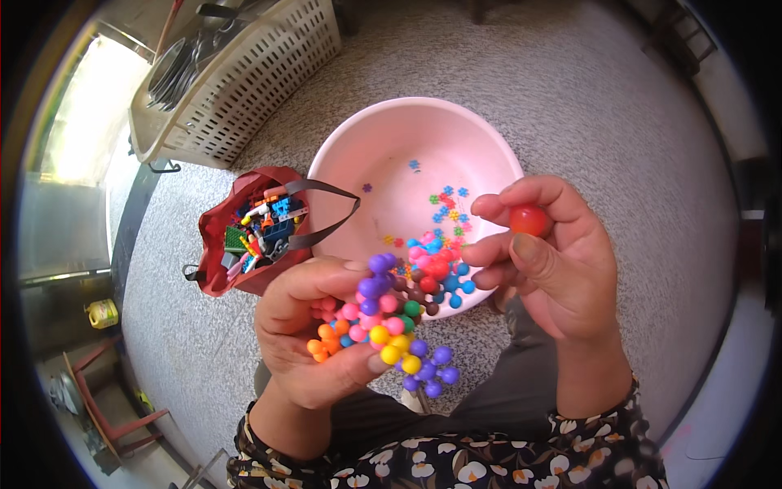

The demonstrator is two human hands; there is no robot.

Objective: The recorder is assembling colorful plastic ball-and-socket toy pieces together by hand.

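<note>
My left hand is closed round a cluster of joined ball-shaped building pieces in purple, pink, yellow, orange, green, brown, red and blue. The cluster is held up over my lap and the near rim of a pink basin. To its right, my right hand pinches a shiny, rounded red piece between thumb and fingers, apart from the cluster. Inside the basin lie several small flower-shaped pieces in blue, green, red and yellow. The cluster hides part of the basin's near side.
Left of the basin stands a red fabric bag with dark handles, filled with mixed toy bricks. Behind it is a cream slatted basket holding dark items. A reddish-brown chair is at the lower left. Speckled floor surrounds the basin.
</note>
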